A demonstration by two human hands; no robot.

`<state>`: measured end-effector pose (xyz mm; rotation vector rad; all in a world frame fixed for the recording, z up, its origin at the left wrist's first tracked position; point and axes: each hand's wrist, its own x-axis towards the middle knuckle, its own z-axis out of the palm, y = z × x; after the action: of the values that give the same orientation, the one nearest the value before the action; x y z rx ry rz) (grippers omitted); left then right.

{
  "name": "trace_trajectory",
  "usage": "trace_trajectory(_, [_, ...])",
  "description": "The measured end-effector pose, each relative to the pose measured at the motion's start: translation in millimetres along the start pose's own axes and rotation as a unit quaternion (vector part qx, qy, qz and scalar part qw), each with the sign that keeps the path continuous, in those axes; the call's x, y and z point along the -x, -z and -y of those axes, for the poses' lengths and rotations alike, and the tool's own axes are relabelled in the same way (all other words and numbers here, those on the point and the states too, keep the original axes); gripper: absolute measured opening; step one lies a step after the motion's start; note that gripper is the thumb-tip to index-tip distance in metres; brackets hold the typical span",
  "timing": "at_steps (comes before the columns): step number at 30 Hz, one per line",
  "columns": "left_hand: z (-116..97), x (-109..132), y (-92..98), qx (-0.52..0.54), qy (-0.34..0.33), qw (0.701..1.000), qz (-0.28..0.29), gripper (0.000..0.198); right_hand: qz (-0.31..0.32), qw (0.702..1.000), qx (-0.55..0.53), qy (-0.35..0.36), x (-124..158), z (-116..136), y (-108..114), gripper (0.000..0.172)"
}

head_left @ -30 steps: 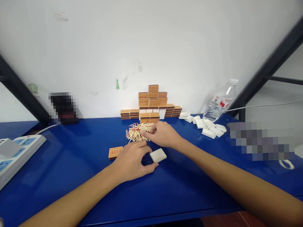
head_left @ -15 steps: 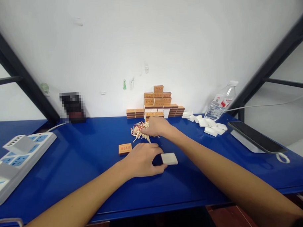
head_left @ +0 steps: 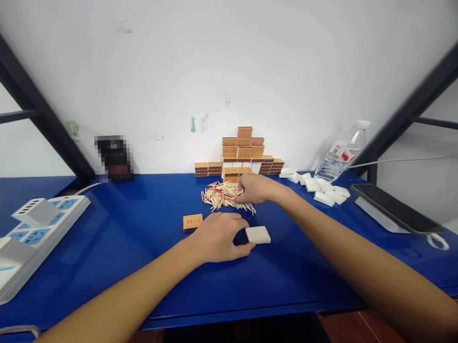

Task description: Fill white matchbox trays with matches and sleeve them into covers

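Note:
A loose pile of red-tipped matches (head_left: 218, 196) lies in the middle of the blue table. At its right edge is my right hand (head_left: 257, 188), fingers curled down and closed among the matches; its fingertips are partly hidden. Nearer to me, a small white matchbox tray (head_left: 258, 235) lies flat. My left hand (head_left: 222, 238) rests on the table and grips the tray's left end between thumb and fingers. Just left of that hand sits an orange matchbox cover (head_left: 192, 222).
Behind the pile, stacked matchboxes (head_left: 244, 152) stand against the wall. Several white trays (head_left: 325, 198) lie to the right, by a tilted water bottle (head_left: 339, 155) and a phone (head_left: 395, 208) on a white block. A power strip (head_left: 61, 225) occupies the left side.
My right hand has moved right across the matches, uncovering more of the pile. My left hand stays at the white tray. The whole view has shifted slightly.

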<state>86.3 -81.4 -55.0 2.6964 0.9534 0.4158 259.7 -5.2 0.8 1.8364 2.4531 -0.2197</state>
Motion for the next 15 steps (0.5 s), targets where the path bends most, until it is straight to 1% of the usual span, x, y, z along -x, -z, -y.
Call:
trace_trajectory(7, [11.3,-2.0,-2.1,-0.006,0.006,1.000,-0.027,0.028,-0.025,0.997,-0.039,0.059,9.1,-33.3,-11.4,0.030])
trace_trajectory(12, [18.1,-4.3,2.6,0.007,0.020,0.999,-0.032,0.024,-0.052,0.987,-0.098,0.117,10.6,-59.9,-15.8,0.034])
trace_trajectory(15, [21.2,-5.5,5.9,0.001,0.032,0.999,-0.043,0.023,-0.062,0.984,-0.108,0.127,15.1,-72.9,-13.9,0.031])
